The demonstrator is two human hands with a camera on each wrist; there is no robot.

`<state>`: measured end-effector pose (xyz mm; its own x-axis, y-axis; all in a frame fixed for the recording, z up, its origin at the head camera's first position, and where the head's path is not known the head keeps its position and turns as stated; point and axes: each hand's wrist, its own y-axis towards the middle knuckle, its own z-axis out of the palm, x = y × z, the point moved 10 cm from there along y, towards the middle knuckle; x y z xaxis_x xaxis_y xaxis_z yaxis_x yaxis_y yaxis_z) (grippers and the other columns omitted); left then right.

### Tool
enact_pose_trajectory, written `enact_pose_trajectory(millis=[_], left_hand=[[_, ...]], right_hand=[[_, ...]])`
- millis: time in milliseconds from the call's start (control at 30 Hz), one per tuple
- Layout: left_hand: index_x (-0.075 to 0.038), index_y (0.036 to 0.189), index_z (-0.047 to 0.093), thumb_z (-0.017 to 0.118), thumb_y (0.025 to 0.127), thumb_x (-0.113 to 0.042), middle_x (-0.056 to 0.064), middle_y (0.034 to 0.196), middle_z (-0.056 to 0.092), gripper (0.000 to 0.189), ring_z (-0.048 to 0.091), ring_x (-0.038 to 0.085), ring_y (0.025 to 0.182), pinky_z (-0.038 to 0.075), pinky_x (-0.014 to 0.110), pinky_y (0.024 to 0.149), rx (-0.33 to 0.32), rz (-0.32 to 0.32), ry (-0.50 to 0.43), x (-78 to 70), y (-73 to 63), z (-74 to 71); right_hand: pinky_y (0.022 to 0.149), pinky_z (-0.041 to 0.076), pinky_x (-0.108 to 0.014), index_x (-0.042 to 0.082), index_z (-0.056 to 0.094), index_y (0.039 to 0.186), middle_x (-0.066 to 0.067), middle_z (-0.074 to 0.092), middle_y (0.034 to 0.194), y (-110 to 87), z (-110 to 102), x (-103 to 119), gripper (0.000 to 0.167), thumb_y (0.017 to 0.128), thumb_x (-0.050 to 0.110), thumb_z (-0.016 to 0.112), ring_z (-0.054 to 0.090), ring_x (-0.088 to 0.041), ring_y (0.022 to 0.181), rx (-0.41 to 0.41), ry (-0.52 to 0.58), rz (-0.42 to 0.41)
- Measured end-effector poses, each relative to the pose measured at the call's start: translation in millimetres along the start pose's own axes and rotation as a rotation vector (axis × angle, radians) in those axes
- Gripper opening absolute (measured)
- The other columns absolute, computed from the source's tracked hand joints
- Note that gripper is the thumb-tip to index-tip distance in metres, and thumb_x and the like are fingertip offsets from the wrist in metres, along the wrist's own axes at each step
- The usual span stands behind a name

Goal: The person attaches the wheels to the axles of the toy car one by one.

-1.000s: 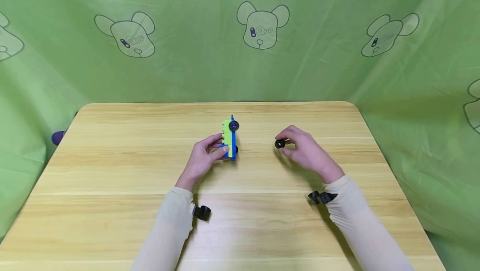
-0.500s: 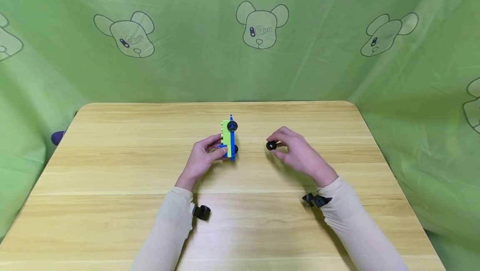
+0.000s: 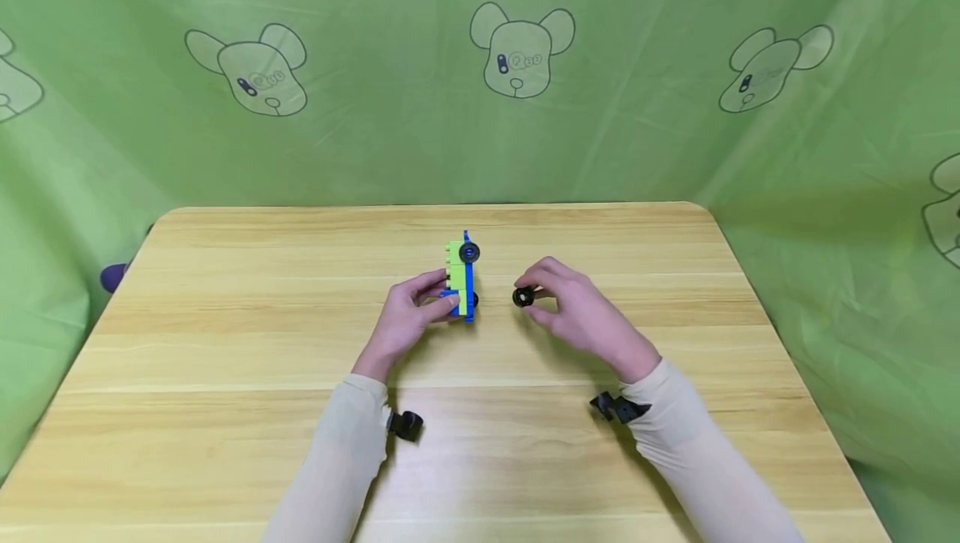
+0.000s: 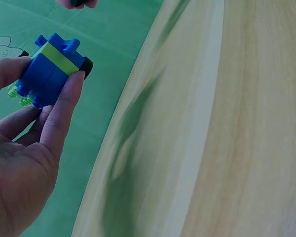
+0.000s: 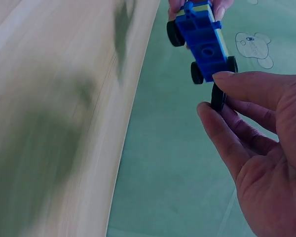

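A toy car of lime green and blue building blocks stands on end in my left hand. The thumb and fingers grip its lower end above the table. Its blue underside faces my right hand, with three black wheels on it in the right wrist view. My right hand pinches a loose black wheel between thumb and fingertips. In the head view a short gap separates this wheel from the car. Blue end blocks show between my left thumb and fingers in the left wrist view.
A wooden table lies beneath both hands. Green curtains with bear-head outlines hang behind it and at both sides. Black wrist devices sit at both cuffs, the left one close over the tabletop. Something purple shows beyond the left edge.
My right hand has moved left and slightly nearer to me, bringing the pinched wheel closer to the car. The left hand and the car have stayed almost still.
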<state>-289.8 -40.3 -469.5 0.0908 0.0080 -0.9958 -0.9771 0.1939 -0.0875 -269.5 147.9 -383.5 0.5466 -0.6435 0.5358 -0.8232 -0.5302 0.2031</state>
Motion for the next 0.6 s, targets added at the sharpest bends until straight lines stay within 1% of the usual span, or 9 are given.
enact_pose_trajectory(millis=[100,400,600], left_hand=[[0.006,0.138,0.05,0.071,0.088,-0.004,0.018,0.12,0.06,0.055,0.058,0.027,0.113,0.052,0.029,0.092,0.003,-0.006,-0.001,1.4,-0.4,0.4],[0.004,0.138,0.05,0.07,0.089,-0.005,0.016,0.118,0.06,0.054,0.058,0.026,0.111,0.053,0.03,0.09,0.008,-0.016,-0.009,2.1,-1.4,2.1],[0.005,0.138,0.05,0.069,0.089,-0.002,0.018,0.118,0.06,0.053,0.058,0.028,0.11,0.055,0.032,0.087,0.016,-0.009,-0.047,1.9,-1.1,4.5]], right_hand=[[0.091,0.053,-0.038,0.001,0.065,0.117,-0.005,0.059,0.113,1.6,1.9,6.1,0.035,0.084,0.003,0.076,0.063,-0.023,0.1,-0.008,0.01,-0.008],[0.092,0.052,-0.032,0.002,0.066,0.115,-0.003,0.059,0.111,8.3,10.9,28.2,0.033,0.084,0.004,0.077,0.062,-0.019,0.1,-0.036,0.015,-0.087],[0.092,0.052,-0.031,0.002,0.066,0.117,-0.002,0.058,0.112,13.4,17.0,38.1,0.035,0.084,0.005,0.077,0.061,-0.018,0.101,-0.041,0.029,-0.092]])
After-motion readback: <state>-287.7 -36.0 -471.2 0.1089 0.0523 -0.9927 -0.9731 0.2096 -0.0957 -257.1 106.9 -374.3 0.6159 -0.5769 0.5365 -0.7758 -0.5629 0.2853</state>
